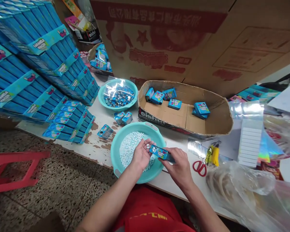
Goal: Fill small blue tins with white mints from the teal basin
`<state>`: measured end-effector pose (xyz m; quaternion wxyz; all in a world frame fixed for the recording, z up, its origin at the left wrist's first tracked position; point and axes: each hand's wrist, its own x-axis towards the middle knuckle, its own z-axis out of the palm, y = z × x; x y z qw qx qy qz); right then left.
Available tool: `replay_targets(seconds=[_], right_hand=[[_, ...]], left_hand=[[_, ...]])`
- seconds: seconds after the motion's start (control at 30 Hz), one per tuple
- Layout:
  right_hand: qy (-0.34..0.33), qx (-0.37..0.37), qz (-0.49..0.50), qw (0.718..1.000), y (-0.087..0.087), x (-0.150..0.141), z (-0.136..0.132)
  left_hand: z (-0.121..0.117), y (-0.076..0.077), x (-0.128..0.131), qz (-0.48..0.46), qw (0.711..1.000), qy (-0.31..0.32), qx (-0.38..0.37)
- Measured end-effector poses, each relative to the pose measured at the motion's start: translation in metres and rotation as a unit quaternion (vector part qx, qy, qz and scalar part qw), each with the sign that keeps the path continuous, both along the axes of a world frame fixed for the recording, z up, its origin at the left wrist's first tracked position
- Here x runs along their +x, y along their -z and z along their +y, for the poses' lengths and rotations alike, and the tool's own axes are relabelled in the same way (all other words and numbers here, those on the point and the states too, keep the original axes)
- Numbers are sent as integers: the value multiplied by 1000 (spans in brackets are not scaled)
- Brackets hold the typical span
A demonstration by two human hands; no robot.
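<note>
My right hand (180, 164) grips a small blue candy box (160, 152) printed "Caramelo Macizo", tilted to the left. White candies show at the round hole near its left end. Palm up and cupped, my left hand (142, 155) sits by that end with a few white candies (148, 146) at its fingers. Below both hands is a turquoise basin (116, 137) holding many small white candies (130, 141). Left of the basin lies a blue box (105, 131) with a dark round hole, and two more small boxes (123, 118) lie behind it.
A second basin (102, 101) holds round blue and silver pieces. The cut carton (217, 124) behind contains several blue boxes. Stacked display packs (43, 74) crowd the left. Red scissors (200, 168), a yellow-handled tool (215, 155) and plastic bags (241, 183) lie right; a red stool (16, 167) stands left.
</note>
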<state>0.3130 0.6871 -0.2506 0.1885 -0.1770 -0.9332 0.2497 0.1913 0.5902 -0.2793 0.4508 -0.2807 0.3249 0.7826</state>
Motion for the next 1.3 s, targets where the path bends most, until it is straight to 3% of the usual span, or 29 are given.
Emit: replay_targets(seconds=[0.23,0.33,0.47,0.6,0.67,0.83,0.93,1.03,1.2,1.23,1.3], right_hand=[[23,-1,-6,1000,10,-3,-4],[30,-7,-14,999,13,-1,-3],[32,6,-37,999,13,1,-1],[34,27,-52,998,12,3,-1],[34,20,-52,998,13,4,0],[42,-12,-44,998,15,7,2],[52,-40,-30,997,17,8,4],[60,-66,-17,996,15,9,5],[80,-129,10,988,10,20,15],[102,-157,24,982,12,27,20],[156,-224,49,961,20,42,34]], left_hand=[[4,-1,2,19,999,9,-34],[2,2,4,81,995,41,-31],[-3,6,9,230,962,138,-45],[-4,13,9,314,928,161,-118],[-4,17,6,319,924,164,-133],[-8,19,-2,220,963,122,-102],[-9,16,-2,211,960,164,-79],[-7,13,1,276,928,232,-88],[-14,19,-9,363,884,255,-148],[-20,23,-13,405,851,283,-177],[-35,33,-21,510,738,364,-253]])
